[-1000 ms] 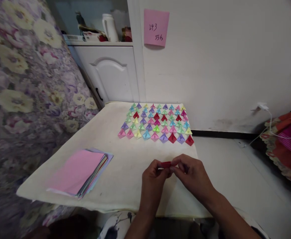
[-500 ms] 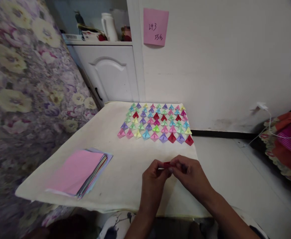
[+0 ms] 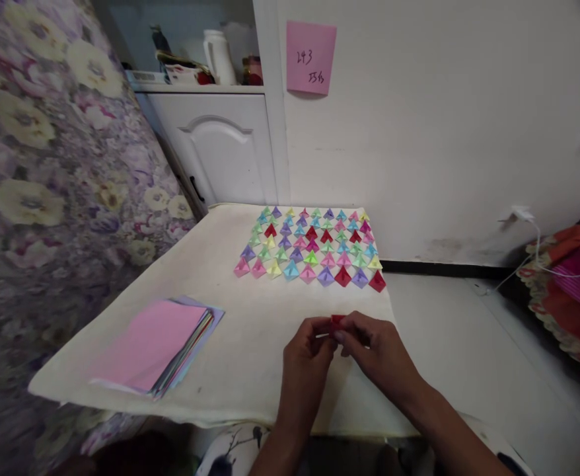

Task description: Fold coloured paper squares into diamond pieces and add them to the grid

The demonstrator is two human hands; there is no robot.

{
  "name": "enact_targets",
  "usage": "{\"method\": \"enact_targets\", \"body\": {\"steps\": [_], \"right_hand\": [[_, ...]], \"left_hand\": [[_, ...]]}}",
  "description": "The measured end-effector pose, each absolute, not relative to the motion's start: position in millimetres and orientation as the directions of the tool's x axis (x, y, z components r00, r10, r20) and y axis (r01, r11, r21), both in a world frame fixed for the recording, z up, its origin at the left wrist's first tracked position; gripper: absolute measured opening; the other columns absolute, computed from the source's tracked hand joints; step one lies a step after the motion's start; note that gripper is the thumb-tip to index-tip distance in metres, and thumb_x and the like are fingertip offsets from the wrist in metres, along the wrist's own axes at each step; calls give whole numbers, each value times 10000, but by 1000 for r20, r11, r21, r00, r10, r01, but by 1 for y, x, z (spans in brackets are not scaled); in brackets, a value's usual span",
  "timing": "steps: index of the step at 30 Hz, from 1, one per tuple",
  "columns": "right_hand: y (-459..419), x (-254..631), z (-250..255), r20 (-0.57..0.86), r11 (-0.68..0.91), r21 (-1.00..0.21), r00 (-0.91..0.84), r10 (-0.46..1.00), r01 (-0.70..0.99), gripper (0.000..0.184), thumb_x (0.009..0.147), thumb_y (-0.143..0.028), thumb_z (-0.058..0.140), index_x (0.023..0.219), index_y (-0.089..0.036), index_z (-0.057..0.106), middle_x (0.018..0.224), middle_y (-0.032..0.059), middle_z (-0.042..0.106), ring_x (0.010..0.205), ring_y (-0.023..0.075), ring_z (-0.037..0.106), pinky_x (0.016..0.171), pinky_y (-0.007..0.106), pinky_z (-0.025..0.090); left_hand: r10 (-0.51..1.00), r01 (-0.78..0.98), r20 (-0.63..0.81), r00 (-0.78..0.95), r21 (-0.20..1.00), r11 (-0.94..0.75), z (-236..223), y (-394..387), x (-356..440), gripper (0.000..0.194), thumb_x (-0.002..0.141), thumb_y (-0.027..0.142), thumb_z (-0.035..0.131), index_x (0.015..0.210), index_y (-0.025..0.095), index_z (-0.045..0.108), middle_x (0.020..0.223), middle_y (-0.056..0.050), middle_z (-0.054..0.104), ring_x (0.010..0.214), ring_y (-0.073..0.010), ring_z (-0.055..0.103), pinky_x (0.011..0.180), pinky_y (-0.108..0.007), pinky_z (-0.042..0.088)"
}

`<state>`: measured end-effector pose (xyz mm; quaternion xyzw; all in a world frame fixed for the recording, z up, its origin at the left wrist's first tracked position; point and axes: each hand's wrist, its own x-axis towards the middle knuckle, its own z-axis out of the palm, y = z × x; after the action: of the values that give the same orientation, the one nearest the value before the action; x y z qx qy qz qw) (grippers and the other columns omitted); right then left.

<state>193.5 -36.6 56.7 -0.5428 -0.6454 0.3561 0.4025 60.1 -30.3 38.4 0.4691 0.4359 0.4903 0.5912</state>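
Observation:
Between my two hands is a small folded piece of red paper (image 3: 337, 320), held above the front part of the table. My left hand (image 3: 310, 350) pinches its left side between thumb and fingers. On the right side, the thumb and fingertips of my right hand (image 3: 376, 340) are closed on the same paper. My fingers cover much of it, so its full shape is hidden. Farther back, several rows of small folded paper pieces (image 3: 308, 273) in many colours lie on the cream table cover (image 3: 211, 264).
A stack of coloured paper sheets (image 3: 156, 344), pink on top, lies at the table's left. Behind stands a white cabinet (image 3: 220, 149) with a white jug (image 3: 219, 58) on its shelf. A floral curtain (image 3: 72, 198) hangs at left. A pink note (image 3: 310, 58) is on the wall.
The red paper has turned slightly between my fingers and more of its face shows above them. My fingers have shifted a little; the rows and the stack stay where they were.

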Motion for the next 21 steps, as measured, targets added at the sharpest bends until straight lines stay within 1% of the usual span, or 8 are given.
{"method": "enact_targets", "body": {"steps": [3,7,10,12,17,21], "right_hand": [[-36,194,59,199,215,-843,-85,976,494,108,822,-196,496,764,-196,588,662,-9,585,608,130,541,560,238,420],[-36,195,59,243,250,-811,-85,966,529,90,810,-167,496,747,-194,554,654,-19,549,594,122,493,541,232,387],[-36,194,57,246,265,-802,-108,963,536,93,810,-162,498,728,-192,530,643,-24,530,589,119,477,540,233,377],[-36,194,56,247,274,-801,-123,961,533,97,811,-163,499,721,-192,522,639,-26,525,586,117,473,540,232,377],[-38,192,59,253,282,-800,-129,959,529,94,812,-166,498,726,-193,525,633,-25,533,578,118,480,527,230,373],[-40,190,60,257,296,-820,-147,955,490,73,822,-162,483,790,-198,539,686,-15,588,602,120,522,552,235,396]], "left_hand": [[987,-210,-70,144,973,99,40,-31,59,255,770,215,583,1021,184,623,1050,-78,669,928,-207,624,827,-322,486],[979,-246,-114,167,957,153,43,-31,57,260,818,293,543,1023,167,641,1068,-95,663,927,-219,623,832,-355,489],[972,-280,-129,196,943,182,40,-29,55,255,807,301,573,999,154,654,1017,-99,678,929,-222,613,825,-353,481],[969,-317,-140,204,927,201,36,-28,55,241,785,287,606,975,150,662,978,-93,687,892,-209,614,811,-341,475],[965,-377,-175,195,895,238,28,-25,55,177,725,254,674,861,141,683,808,-51,688,732,-141,591,710,-259,451],[965,-409,-191,180,877,250,27,-23,56,129,672,246,714,739,142,679,665,-11,651,598,-93,527,610,-211,417]]}}
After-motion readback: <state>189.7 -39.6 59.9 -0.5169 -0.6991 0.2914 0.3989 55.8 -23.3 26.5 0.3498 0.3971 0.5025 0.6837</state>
